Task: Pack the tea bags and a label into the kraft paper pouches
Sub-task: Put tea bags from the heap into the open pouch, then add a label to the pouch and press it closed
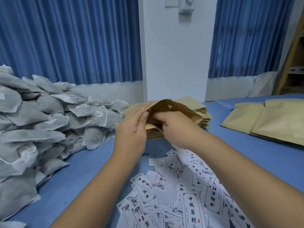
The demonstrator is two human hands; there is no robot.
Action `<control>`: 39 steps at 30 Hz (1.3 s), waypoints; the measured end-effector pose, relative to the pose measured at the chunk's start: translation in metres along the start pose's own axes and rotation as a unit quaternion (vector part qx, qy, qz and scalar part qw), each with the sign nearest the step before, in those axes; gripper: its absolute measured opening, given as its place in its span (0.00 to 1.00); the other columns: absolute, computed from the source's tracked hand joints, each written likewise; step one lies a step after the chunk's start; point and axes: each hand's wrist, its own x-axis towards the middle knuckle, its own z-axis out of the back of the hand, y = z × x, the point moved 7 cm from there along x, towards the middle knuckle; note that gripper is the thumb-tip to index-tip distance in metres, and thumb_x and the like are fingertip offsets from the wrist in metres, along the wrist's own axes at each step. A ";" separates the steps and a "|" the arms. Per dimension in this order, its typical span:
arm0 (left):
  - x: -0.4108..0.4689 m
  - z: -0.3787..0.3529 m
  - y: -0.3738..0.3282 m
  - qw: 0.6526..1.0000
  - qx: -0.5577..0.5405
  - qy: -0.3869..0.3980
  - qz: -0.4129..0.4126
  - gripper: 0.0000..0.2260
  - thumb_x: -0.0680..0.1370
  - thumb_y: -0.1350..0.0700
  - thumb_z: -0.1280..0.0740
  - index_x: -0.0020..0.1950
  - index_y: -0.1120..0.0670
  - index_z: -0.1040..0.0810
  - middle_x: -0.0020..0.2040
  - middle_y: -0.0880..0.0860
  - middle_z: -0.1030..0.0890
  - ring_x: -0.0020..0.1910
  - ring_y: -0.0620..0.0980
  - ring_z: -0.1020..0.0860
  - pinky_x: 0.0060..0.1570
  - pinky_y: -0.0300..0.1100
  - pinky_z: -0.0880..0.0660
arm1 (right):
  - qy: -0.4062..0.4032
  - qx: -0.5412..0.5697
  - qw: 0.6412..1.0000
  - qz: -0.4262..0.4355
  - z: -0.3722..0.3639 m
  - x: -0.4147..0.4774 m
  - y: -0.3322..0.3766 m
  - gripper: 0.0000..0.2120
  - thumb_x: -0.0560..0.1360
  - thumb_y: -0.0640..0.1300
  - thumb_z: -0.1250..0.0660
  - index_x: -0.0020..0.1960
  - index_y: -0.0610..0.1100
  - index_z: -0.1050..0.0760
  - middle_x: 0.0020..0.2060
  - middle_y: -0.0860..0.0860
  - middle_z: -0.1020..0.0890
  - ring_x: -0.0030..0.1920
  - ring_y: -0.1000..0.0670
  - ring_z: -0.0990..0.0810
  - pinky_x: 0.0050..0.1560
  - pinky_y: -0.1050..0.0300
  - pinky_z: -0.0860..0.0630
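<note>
A person's two hands work open a kraft paper pouch [174, 106] on top of the stack of pouches [204, 113] at the middle of a blue-covered table [92, 170]. The pouch's mouth gapes toward the camera, its dark inside showing. The left hand [131, 129], at the stack's left front corner, pinches the pouch's left lip between thumb and fingertips. The right hand [177, 127], just in front of the stack, has its fingers curled over the near lip and tucked inside the mouth, where their tips are hidden. Both forearms reach in from the bottom edge. To the left of the stack, and touching its left end, grey mesh tea bags [41, 116] lie heaped in a high pile, several with small white tags. In front of the stack, under the right forearm, white labels [181, 195] printed with black Chinese characters and red seals lie scattered in overlapping layers. Well to the right of the stack, a few loose pouches [271, 122] lie flat on the cloth. Behind the stack rises a white pillar [176, 55] carrying a wall switch [185, 5] near its top, with blue curtains [74, 38] hanging on either side.
</note>
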 end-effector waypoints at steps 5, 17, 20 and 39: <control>-0.001 0.009 0.010 0.998 0.046 -0.022 -0.031 0.14 0.81 0.62 0.38 0.65 0.55 0.23 0.60 0.50 0.20 0.59 0.40 0.25 0.63 0.33 0.32 | -0.127 0.009 0.985 0.119 0.013 -0.028 0.008 0.18 0.72 0.29 0.40 0.56 0.41 0.19 0.52 0.49 0.18 0.53 0.49 0.22 0.55 0.57 0.27; -0.003 0.005 0.027 0.996 0.086 0.016 -0.017 0.15 0.80 0.53 0.40 0.64 0.51 0.21 0.51 0.29 0.26 0.51 0.21 0.30 0.52 0.19 0.37 | 0.099 -0.054 0.988 0.109 -0.085 -0.071 -0.027 0.11 0.82 0.46 0.45 0.56 0.49 0.24 0.45 0.54 0.23 0.48 0.51 0.28 0.52 0.52 0.28; -0.004 0.003 0.026 0.995 0.094 0.029 -0.013 0.14 0.80 0.52 0.40 0.64 0.49 0.21 0.49 0.31 0.23 0.51 0.28 0.26 0.52 0.23 0.33 | 0.078 -0.062 0.989 0.108 -0.080 -0.071 -0.027 0.10 0.79 0.44 0.42 0.53 0.49 0.22 0.41 0.53 0.25 0.48 0.51 0.29 0.51 0.54 0.29; -0.003 -0.013 0.028 0.988 0.101 0.107 0.038 0.16 0.83 0.52 0.42 0.69 0.49 0.26 0.63 0.45 0.23 0.62 0.45 0.27 0.62 0.47 0.28 | -0.282 -0.152 0.944 0.083 0.029 -0.084 0.009 0.09 0.64 0.29 0.28 0.39 0.41 0.19 0.34 0.48 0.24 0.35 0.45 0.25 0.25 0.56 0.30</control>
